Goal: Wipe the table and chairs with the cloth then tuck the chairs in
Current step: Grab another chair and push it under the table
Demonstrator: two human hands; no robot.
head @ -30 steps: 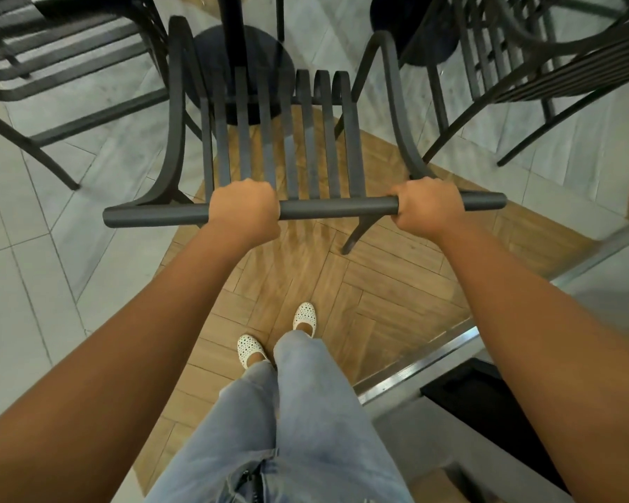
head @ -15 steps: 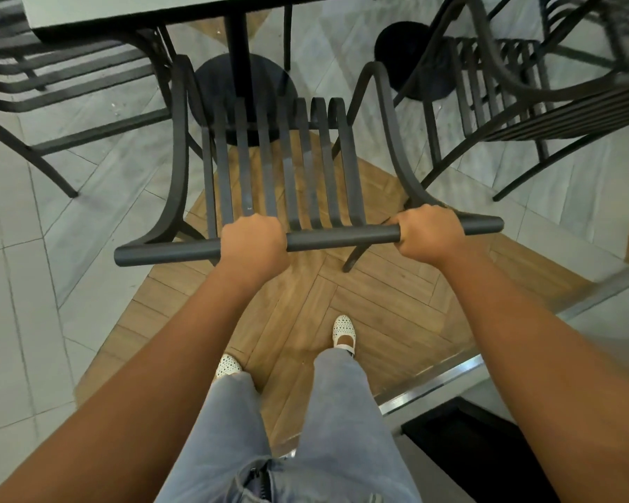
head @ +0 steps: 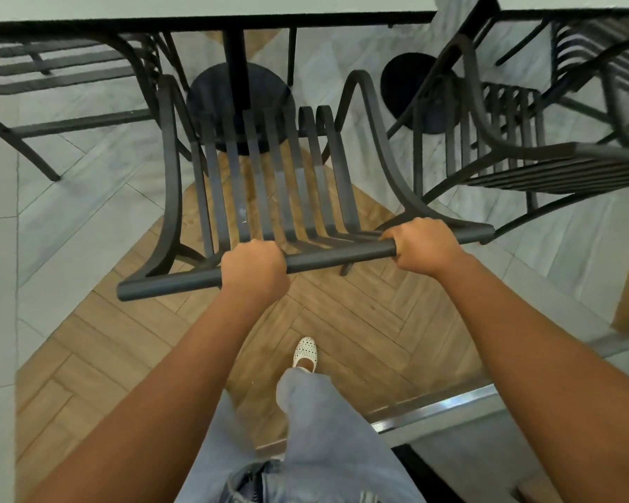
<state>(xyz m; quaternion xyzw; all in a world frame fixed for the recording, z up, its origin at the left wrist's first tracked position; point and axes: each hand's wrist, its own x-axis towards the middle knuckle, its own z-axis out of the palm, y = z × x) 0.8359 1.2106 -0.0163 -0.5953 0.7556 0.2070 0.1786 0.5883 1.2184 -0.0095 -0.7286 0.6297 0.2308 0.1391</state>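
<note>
Both fists, left hand (head: 254, 271) and right hand (head: 424, 246), curl around the top rail of a dark slatted armchair (head: 255, 190) facing the pedestal table (head: 211, 16), its round base (head: 211, 94) showing through the seat slats, with neighbouring chairs left (head: 51, 78) and right (head: 516, 139).

We see wood herringbone floor (head: 360, 321) bordered by grey marble tiles (head: 88, 197), metal threshold strip (head: 433, 412), white perforated shoe (head: 305, 352).

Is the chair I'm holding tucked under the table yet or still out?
Still mostly out. Both hands, left and right, grip the chair top rail; only its seat front reaches the table edge.
</note>
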